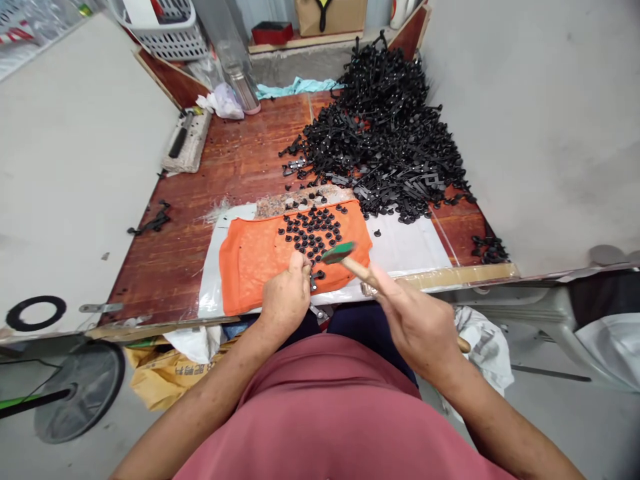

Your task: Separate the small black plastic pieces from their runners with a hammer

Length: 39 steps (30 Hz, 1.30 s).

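My right hand [417, 319] is wrapped round the wooden handle of a small hammer [356, 267]; its green head hangs just above the orange cloth [250, 267]. My left hand [287, 291] is closed at the front of the cloth, fingertips pinched by a small black part with metal bits [316, 277]. Whether the fingers grip that part is hidden from this side. Just beyond both hands, several small round black pieces [313, 230] with short stems lie spread on the cloth.
A large heap of black parts [385, 133] covers the back right of the wooden table [240, 153]. At the left lie a dark-handled tool [181, 135] on a pale block and a few loose black parts [155, 220]. A steel flask [245, 90] and white basket [170, 37] stand behind.
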Motion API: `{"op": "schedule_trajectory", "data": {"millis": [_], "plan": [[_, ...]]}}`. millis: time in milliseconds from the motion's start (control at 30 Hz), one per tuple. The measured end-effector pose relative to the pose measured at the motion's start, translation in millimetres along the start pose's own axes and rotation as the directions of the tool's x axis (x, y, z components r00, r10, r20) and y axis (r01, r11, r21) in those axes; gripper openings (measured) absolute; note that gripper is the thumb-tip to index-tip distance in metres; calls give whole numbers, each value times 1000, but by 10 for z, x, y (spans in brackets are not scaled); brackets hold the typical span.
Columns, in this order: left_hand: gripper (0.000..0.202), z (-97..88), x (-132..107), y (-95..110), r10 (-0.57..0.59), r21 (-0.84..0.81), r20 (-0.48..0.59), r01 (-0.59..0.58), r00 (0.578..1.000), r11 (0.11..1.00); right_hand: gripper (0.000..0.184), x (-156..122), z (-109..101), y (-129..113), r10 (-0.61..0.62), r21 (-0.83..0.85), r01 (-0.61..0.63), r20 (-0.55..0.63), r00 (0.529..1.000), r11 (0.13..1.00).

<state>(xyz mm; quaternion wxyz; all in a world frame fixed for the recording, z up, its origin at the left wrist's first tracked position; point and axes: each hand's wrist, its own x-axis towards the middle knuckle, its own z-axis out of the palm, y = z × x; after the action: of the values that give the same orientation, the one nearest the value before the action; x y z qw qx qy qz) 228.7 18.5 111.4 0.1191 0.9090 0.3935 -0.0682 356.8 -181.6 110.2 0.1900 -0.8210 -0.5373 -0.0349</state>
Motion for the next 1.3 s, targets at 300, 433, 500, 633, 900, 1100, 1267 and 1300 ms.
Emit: {"op": "schedule_trajectory", "data": {"millis": [300,433,500,633,900,1100,1267,1300], "plan": [[25,75,-11,10,20,-72,-23,-22,1000,997,52,-24,122,41,39,198,-55,83,996,979],[24,-265,62,-270,17,-250,-60,-31,998,968,42,27,146,137,205,422,-207,51,977,883],[30,-635,184,-633,-131,-228,-235,77,963,971,29,78,136,194,289,476,-298,96,953,827],[42,-1399,468,-1437,-294,-67,-626,326,722,943,14,247,163,224,327,575,-319,94,940,753],[28,-596,273,-646,420,101,-396,-416,817,904,4,820,444,-56,258,493,-283,120,959,823],[19,116,177,35,408,66,-436,-424,802,903,18,869,508,-24,239,300,-269,135,962,915],[19,156,239,57,443,104,-434,-444,785,890,18,859,557,24,192,433,-228,126,973,872],[21,158,236,61,453,111,-441,-453,775,884,19,865,567,18,182,440,-222,131,975,870]]}}
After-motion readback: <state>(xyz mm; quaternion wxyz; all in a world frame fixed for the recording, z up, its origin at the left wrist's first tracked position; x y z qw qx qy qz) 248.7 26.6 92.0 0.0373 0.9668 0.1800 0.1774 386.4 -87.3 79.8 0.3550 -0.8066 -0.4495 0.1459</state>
